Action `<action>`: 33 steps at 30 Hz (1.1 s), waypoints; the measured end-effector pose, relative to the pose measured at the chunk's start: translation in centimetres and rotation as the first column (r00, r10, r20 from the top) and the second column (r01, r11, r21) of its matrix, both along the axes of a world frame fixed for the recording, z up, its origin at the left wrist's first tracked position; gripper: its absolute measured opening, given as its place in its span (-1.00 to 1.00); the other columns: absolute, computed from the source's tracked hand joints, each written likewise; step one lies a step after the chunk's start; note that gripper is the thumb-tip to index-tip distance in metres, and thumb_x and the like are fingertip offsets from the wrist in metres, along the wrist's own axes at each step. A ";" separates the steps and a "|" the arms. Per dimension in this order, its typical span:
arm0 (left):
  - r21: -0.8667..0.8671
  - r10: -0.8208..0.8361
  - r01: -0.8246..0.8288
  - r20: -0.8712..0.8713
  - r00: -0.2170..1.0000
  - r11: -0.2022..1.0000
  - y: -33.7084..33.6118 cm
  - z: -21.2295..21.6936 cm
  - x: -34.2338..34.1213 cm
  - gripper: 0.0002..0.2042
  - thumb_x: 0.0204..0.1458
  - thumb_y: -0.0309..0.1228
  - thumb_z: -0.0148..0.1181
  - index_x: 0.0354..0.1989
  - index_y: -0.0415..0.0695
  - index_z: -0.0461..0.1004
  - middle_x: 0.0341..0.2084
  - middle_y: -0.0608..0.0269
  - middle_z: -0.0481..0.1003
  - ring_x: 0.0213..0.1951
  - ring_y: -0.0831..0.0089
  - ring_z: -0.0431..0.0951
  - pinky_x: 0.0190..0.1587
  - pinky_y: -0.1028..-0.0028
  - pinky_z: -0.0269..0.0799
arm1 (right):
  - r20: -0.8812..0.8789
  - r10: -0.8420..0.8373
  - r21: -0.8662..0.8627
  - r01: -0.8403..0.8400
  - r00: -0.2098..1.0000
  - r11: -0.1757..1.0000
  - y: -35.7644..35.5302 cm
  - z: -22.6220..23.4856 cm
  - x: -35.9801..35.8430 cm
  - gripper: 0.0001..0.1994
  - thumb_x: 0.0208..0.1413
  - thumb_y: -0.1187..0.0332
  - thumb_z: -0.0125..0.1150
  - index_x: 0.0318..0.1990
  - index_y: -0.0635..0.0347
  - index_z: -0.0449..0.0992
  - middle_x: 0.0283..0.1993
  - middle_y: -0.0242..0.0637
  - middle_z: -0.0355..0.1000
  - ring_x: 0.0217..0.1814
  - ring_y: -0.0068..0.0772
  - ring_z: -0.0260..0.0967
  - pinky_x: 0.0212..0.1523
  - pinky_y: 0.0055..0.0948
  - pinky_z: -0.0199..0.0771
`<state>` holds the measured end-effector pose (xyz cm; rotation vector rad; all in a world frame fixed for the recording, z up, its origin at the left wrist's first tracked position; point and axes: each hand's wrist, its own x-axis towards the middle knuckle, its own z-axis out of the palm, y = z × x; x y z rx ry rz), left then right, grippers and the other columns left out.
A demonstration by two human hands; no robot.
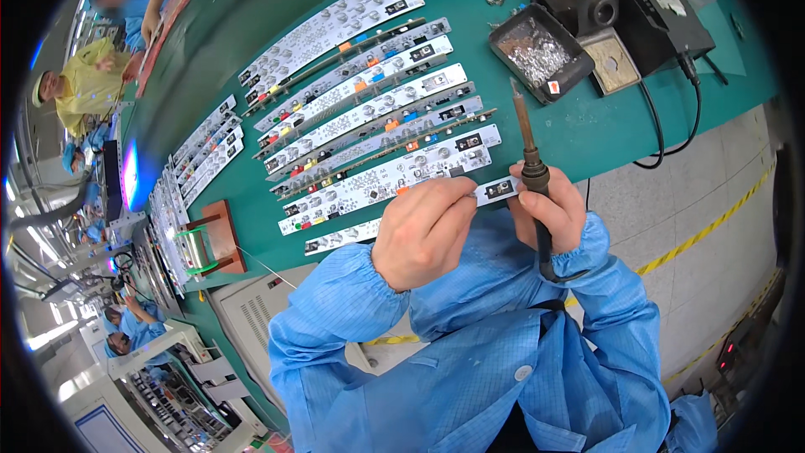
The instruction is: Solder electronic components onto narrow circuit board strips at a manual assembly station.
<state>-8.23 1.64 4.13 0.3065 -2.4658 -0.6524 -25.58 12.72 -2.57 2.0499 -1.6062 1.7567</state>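
Note:
My left hand (pixel 423 226) grips the near end of a long white circuit board strip (pixel 352 232) at the edge of the green bench. My right hand (pixel 549 205) is closed around the handle of a soldering iron (pixel 528 147), whose tip points up and away over the bench. The right thumb also touches the strip's end with its black component (pixel 501 190). Both forearms wear blue sleeves.
Several more white board strips (pixel 369 109) lie side by side across the green mat (pixel 587 122). A black soldering station (pixel 646 0), its iron stand and a tray of solder scraps (pixel 537 54) sit at the far right. A solder spool on a wooden holder (pixel 205 243) stands left. Other workers sit far left.

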 end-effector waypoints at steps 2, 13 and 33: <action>-0.002 0.022 -0.022 0.013 1.000 1.000 0.0 -0.2 0.3 -0.77 -0.28 -0.70 0.29 -0.37 -0.31 0.48 -0.30 0.08 0.51 -0.37 0.20 0.55 -0.39 0.36 0.48 | 0.010 -0.005 -0.020 0.005 1.000 1.000 -0.2 0.0 0.3 -0.53 -0.16 0.67 0.32 -0.01 0.18 0.40 -0.14 -0.01 0.45 -0.23 -0.18 0.48 -0.13 -0.25 0.50; -0.067 0.279 -0.273 0.110 0.954 0.960 0.2 0.1 -0.5 -0.86 -0.26 -0.56 0.26 -0.45 -0.21 0.49 -0.20 0.13 0.42 -0.15 0.16 0.39 -0.14 0.25 0.32 | -0.093 -0.067 0.176 0.083 0.993 0.981 -1.5 3.4 0.3 -0.53 -0.24 0.67 0.34 -0.07 0.22 0.45 -0.24 -0.17 0.51 -0.28 -0.27 0.48 -0.15 -0.30 0.28; -0.004 0.551 -0.554 -0.112 0.827 0.832 -0.7 1.9 7.9 -0.75 -0.34 -0.65 0.29 -0.37 -0.20 0.55 -0.21 0.08 0.46 -0.22 0.12 0.45 -0.21 0.29 0.39 | -0.104 -0.246 0.353 0.267 0.964 0.897 -3.1 4.3 0.9 -0.44 -0.18 0.60 0.33 0.09 0.22 0.39 -0.10 -0.25 0.50 -0.19 -0.38 0.25 -0.09 -0.40 0.28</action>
